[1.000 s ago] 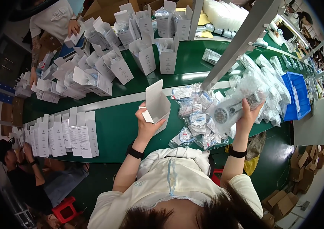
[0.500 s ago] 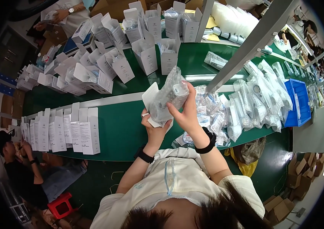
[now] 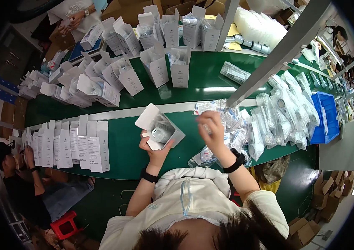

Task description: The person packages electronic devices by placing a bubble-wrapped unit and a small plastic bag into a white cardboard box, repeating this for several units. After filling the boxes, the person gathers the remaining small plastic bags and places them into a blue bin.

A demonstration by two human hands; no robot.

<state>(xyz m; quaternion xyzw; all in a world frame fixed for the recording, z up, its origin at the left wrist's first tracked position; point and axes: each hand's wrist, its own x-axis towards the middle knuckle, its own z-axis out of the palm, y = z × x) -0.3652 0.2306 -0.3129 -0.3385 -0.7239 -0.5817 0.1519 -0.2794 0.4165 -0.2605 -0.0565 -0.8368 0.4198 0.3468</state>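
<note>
A white carton [image 3: 172, 135] with its flap up is in my left hand [image 3: 156, 154], whose fingers and thumb grip its lower end. Down inside the carton sits a white device in bubble wrap [image 3: 160, 132]. My right hand [image 3: 211, 130] is raised beside the carton, apart from it, with loosely bent fingers and nothing visible in them. Right of that hand lies a heap of small clear plastic packets [image 3: 236, 121] with white and blue contents. Farther right, several bubble-wrapped devices [image 3: 283, 114] are piled on the green table [image 3: 127, 146].
Flat-sided white cartons [image 3: 89, 146] stand in a row at the left. Behind a metal rail are several filled, unclosed cartons [image 3: 180, 68]. A slanted metal post [image 3: 277, 56] rises at the right, near a blue bin [image 3: 325, 116]. A person [image 3: 27, 187] sits at far left.
The bubble-wrapped device has gone from my right hand down into the carton. My right hand has let go and drawn away to the right; the carton has shifted left and tilted.
</note>
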